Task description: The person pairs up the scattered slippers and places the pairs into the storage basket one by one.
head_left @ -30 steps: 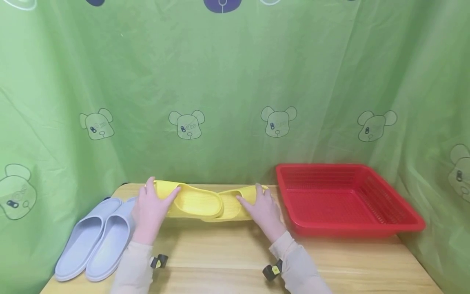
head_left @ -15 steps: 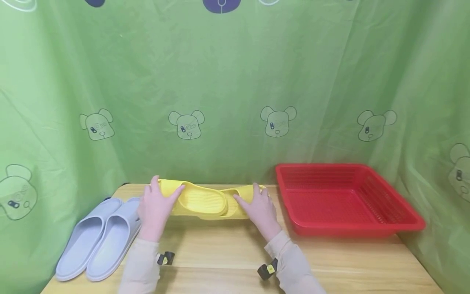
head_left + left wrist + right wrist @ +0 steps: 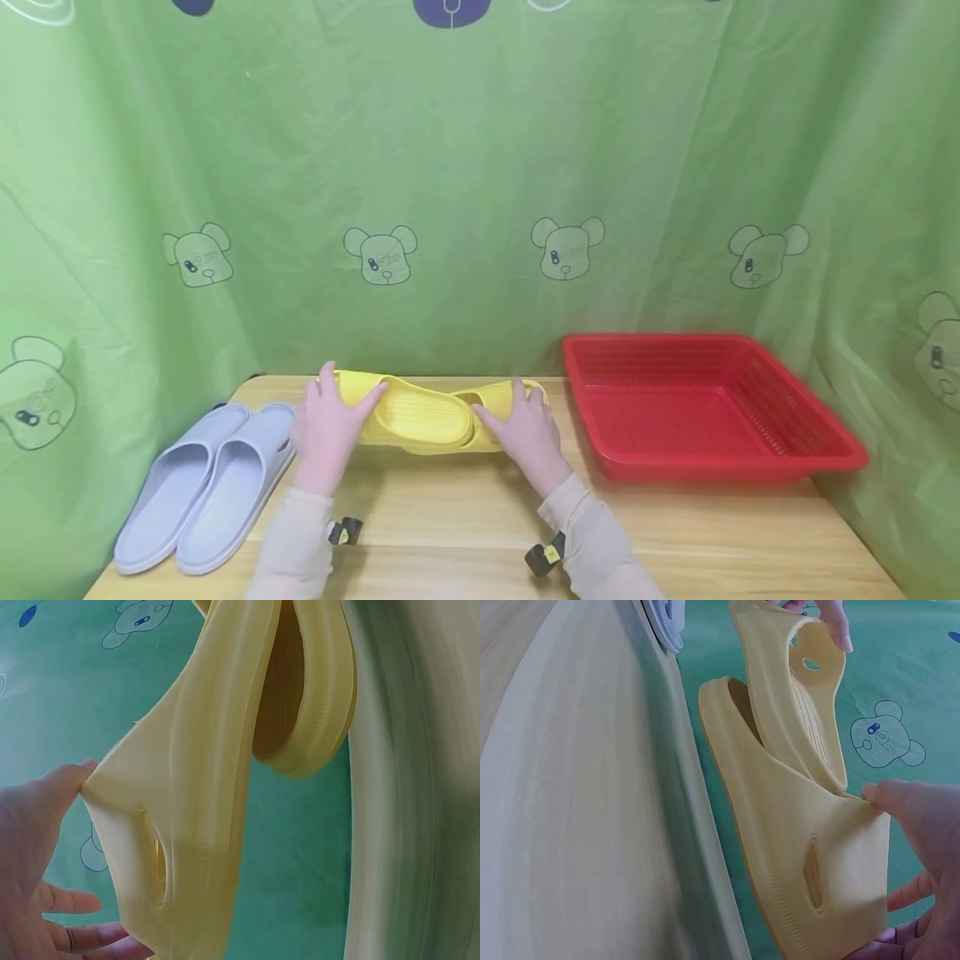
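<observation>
In the head view two yellow slippers are held over the far part of the wooden table, toes pointing outward. My left hand (image 3: 330,437) grips the left yellow slipper (image 3: 427,414) by its toe strap, thumb at the opening and fingers round the toe. The right yellow slipper (image 3: 780,810) is held the same way by my right hand (image 3: 531,433). The left slipper's heel lies over the right one's sole, tucked close to its strap opening. The left wrist view shows the thumb pressing the strap edge (image 3: 142,772), with fingertips round the toe.
A pair of light blue-grey slippers (image 3: 228,492) lies at the table's left side, close to my left forearm. A red plastic basket (image 3: 727,473) stands at the right rear of the table (image 3: 450,533). A green curtain (image 3: 480,167) surrounds the back and sides.
My left hand has moved right with its slipper, and my right hand slightly left. The two yellow slippers now overlap more. The blue-grey slippers and red basket stay put.
</observation>
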Available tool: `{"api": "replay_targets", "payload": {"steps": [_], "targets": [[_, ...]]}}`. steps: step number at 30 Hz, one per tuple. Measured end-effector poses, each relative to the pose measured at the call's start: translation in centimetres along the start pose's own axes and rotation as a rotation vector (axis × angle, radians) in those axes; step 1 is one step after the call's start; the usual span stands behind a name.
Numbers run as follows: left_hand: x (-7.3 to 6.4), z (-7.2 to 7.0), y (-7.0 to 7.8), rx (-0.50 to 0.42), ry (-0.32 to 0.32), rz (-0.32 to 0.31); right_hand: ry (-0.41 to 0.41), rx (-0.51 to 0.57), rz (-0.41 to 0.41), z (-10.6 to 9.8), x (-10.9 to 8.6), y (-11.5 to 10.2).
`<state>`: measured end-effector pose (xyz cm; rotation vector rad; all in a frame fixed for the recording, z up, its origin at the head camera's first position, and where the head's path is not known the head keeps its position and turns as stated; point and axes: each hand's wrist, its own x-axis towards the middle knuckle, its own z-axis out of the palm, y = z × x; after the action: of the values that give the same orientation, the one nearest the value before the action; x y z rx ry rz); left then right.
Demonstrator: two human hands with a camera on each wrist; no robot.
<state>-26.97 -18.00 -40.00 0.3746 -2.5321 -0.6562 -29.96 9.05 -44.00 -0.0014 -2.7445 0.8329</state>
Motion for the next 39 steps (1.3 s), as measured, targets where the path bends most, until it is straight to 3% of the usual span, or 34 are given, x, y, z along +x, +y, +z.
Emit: {"api": "replay_targets", "payload": {"steps": [13, 39], "targets": [[-0.5, 0.8, 0.6, -0.022, 0.1, 0.051, 0.019, -0.012, -0.02, -0.3, -0.3, -0.3], [-1.6, 1.4, 1.7, -0.033, 0.099, 0.112, 0.028, -0.028, -0.007, -0.5, -0.2, 0.2]]}}
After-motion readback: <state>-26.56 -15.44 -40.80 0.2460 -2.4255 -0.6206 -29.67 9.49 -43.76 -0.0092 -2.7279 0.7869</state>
